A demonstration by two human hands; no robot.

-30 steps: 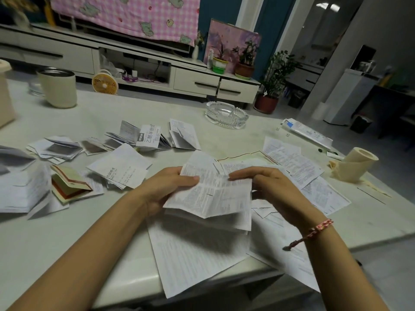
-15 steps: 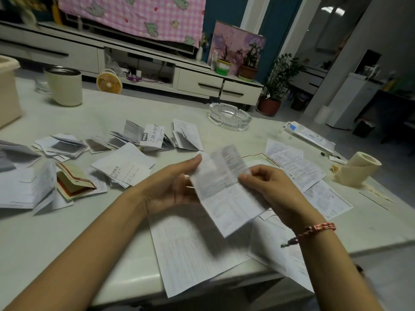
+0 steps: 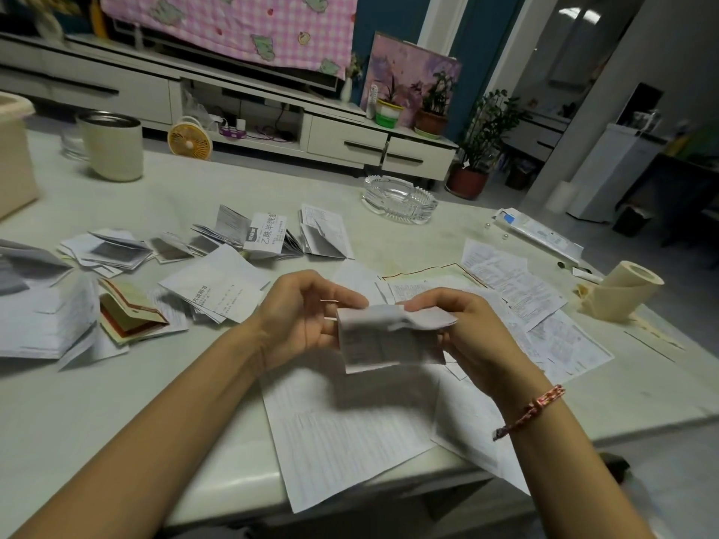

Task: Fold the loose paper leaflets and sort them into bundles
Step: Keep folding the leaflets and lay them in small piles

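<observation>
A small folded white leaflet (image 3: 379, 340) hangs in the air above the table's front edge, blurred by motion. My left hand (image 3: 307, 317) pinches its left edge with thumb and fingertips. My right hand (image 3: 472, 336) grips its right side, thumb on top over the fold. Beneath them lie unfolded printed sheets (image 3: 342, 433), one overhanging the edge. More open sheets (image 3: 517, 289) spread to the right. Folded leaflets in bundles (image 3: 264, 235) sit in a row behind, with a larger folded stack (image 3: 42, 317) at far left and a red-and-cream booklet (image 3: 128, 309).
A glass ashtray (image 3: 400, 200) stands at the back middle. A cream cup (image 3: 111, 145) and a beige bin (image 3: 11, 153) are at the back left. A cream tissue roll (image 3: 618, 291) and a white tube box (image 3: 541, 231) lie at the right.
The wide sheet held flat a second ago was turned upright, then folded down into a smaller packet between both hands, which have drawn closer together.
</observation>
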